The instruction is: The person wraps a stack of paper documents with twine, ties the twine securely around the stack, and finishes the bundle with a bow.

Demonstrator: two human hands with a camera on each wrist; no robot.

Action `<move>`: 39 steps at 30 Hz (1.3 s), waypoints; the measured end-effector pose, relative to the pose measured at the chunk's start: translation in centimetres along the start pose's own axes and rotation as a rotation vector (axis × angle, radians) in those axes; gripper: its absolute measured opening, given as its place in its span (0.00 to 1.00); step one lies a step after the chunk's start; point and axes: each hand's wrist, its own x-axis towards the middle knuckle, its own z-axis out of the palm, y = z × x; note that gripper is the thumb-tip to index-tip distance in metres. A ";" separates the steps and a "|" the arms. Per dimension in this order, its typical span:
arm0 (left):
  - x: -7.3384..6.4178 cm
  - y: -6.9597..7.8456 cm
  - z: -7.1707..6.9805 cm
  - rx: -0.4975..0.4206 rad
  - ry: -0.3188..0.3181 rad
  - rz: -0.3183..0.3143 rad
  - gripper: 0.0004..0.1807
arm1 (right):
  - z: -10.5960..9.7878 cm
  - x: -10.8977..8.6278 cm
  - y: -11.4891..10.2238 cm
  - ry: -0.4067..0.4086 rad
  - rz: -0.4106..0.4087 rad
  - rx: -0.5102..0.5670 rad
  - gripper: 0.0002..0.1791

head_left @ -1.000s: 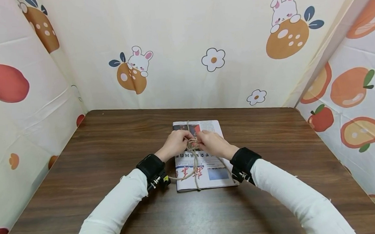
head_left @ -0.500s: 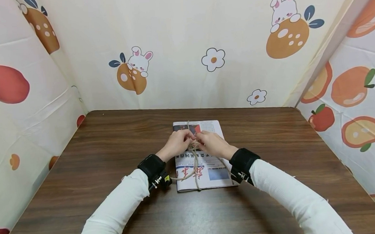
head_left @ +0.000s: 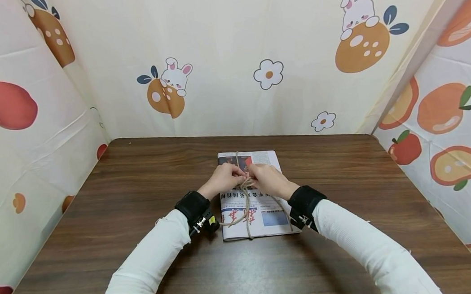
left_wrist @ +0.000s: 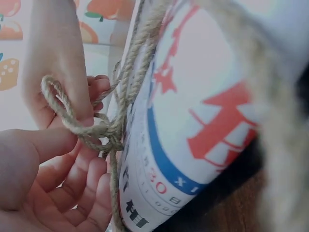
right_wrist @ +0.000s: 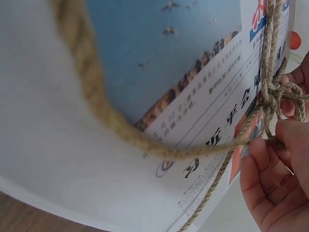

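Observation:
A folded newspaper stack (head_left: 232, 232) lies on the table, bound lengthwise and crosswise with jute twine (head_left: 247, 209). Over its upper half, my left hand (head_left: 226, 178) and right hand (head_left: 269, 181) meet at a knot (left_wrist: 112, 134) in the twine. The left wrist view shows a small loop (left_wrist: 54, 99) standing out from the knot, with my left thumb and fingers pinching the twine beneath it. In the right wrist view my right thumb and index finger (right_wrist: 260, 150) pinch a strand beside the knot. Part of the knot is hidden behind the fingers.
A brown wood-grain table (head_left: 160, 169) surrounds the newspapers. Loose twine ends trail toward both wrists, one crossing close in front of the right wrist camera (right_wrist: 96, 96). Fabric walls (head_left: 221, 40) printed with fruit and rabbits enclose the back and sides.
My left hand has shifted slightly to the right, closer to the right hand, and the twine at the knot has changed shape. The right hand and newspapers stay nearly in place.

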 end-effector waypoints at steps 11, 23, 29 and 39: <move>-0.1 0.3 0.1 -0.071 -0.047 -0.040 0.06 | 0.1 0.1 -0.1 0.037 -0.013 0.010 0.10; -0.1 0.3 0.1 -0.036 0.006 -0.025 0.06 | -0.7 -0.4 -0.2 -0.045 -0.011 -0.033 0.08; -0.1 0.3 0.0 -0.043 0.043 -0.026 0.06 | -1.4 -1.0 -0.6 -0.082 -0.038 -0.096 0.21; -0.3 0.2 -0.4 -0.059 0.061 -0.033 0.06 | -1.6 -0.7 -0.7 0.087 -0.112 -0.030 0.08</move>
